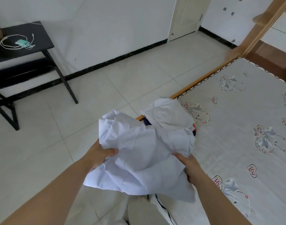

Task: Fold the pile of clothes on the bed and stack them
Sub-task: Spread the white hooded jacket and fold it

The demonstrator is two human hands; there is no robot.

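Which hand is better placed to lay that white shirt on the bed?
Probably the right hand. Both hands grip the shirt, but the right already hangs over the bed, while the left hand is out over the floor.

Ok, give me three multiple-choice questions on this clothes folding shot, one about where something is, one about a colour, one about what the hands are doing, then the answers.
1. Where does the green pack with a white cable lie?
A. on the black table
B. on the mattress
C. on the floor

2. What colour is the garment held in both hands?
A. red
B. white
C. black

3. What are the hands doing?
A. hanging idle
B. pressing flat on the mattress
C. both gripping the garment

Answers:
1 A: the green pack sits on the black table by the wall.
2 B: the garment is white.
3 C: the left hand and right hand each clutch its cloth.
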